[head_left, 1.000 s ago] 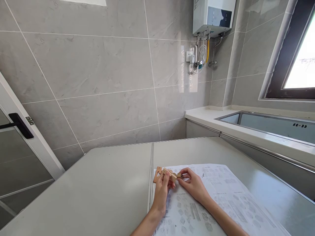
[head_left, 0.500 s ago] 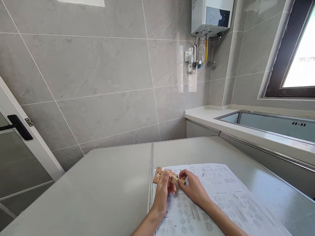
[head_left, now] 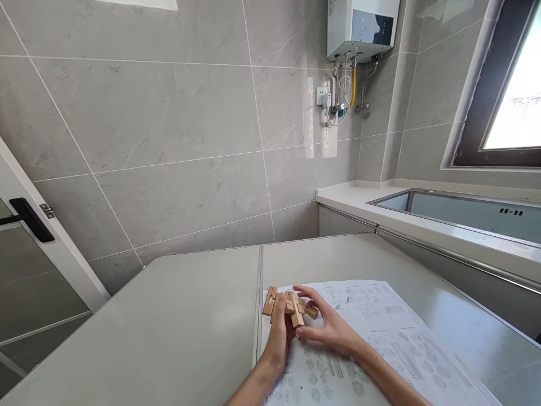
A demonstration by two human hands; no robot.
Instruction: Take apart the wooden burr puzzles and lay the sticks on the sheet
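Wooden puzzle (head_left: 291,305) gripped by both hands, over sheet (head_left: 380,332).

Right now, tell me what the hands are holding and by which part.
Both hands hold a wooden block puzzle above the printed sheet. The left hand grips its lower left side; the right hand pinches its right end with the fingers.
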